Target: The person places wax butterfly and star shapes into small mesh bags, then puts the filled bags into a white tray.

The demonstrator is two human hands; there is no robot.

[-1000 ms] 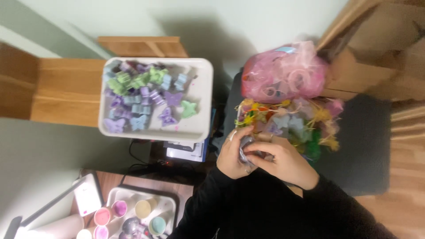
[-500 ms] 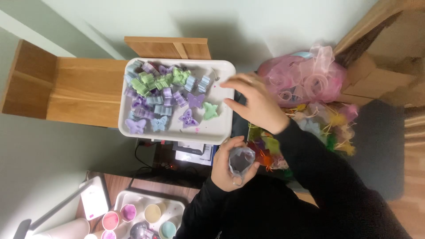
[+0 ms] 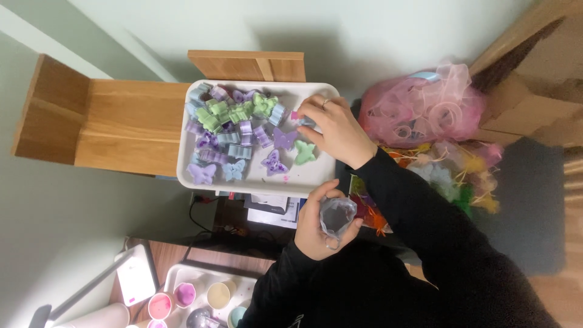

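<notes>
My left hand point(image 3: 320, 229) holds a small sheer grey pouch point(image 3: 337, 215) with its mouth open, just below the white tray point(image 3: 316, 176). The tray carries several butterfly-shaped pieces point(image 3: 243, 130) in purple, green and pale blue. My right hand point(image 3: 337, 130), with a ring on one finger, reaches over the tray's right side. Its fingertips pinch a small pale blue piece point(image 3: 305, 122) near the tray's upper right. A green butterfly point(image 3: 305, 152) and a purple one point(image 3: 283, 139) lie just left of that hand.
A wooden shelf point(image 3: 121, 127) sits under and left of the tray. To the right lie a pink bag of sheer pouches point(image 3: 425, 106) and a heap of coloured pouches point(image 3: 455, 176). At the lower left stands a second tray with small paint cups point(image 3: 200, 294).
My right hand has left the pouch, reached up to the tray and settled on a piece near its upper right. My left hand keeps hold of the pouch.
</notes>
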